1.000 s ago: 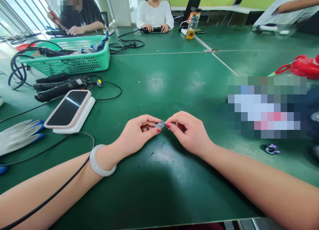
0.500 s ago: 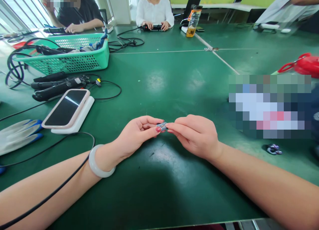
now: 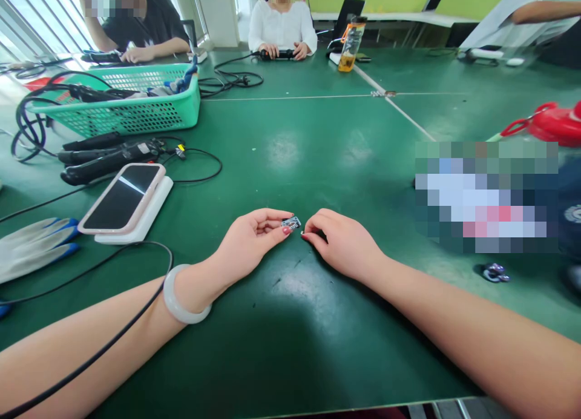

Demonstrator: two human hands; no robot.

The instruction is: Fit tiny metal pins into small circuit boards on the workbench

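Between thumb and fingers of my left hand [image 3: 249, 240] is a small circuit board [image 3: 292, 223], bluish with pale and dark parts on its face. Its left end is hidden by the fingers. Just to the right, my right hand [image 3: 342, 240] is closed in a pinch, thumb tip against fingertip. A tiny whitish bit [image 3: 302, 233] shows at those fingertips, too small to name. A narrow gap separates the right fingertips from the board. Both hands are low over the green table [image 3: 290, 322].
At left are a phone [image 3: 123, 198] on a white box, a glove [image 3: 36, 246], black tools [image 3: 109, 155] and a green basket [image 3: 136, 113]. A cable [image 3: 149, 322] crosses my left forearm. A purple shiny object [image 3: 495, 272] lies at right. A bottle [image 3: 351, 46] and co-workers are farther back.
My right hand has drawn away from the board and slightly right, and its fingers have turned into a downward pinch. The left hand keeps the board, more of which now shows.
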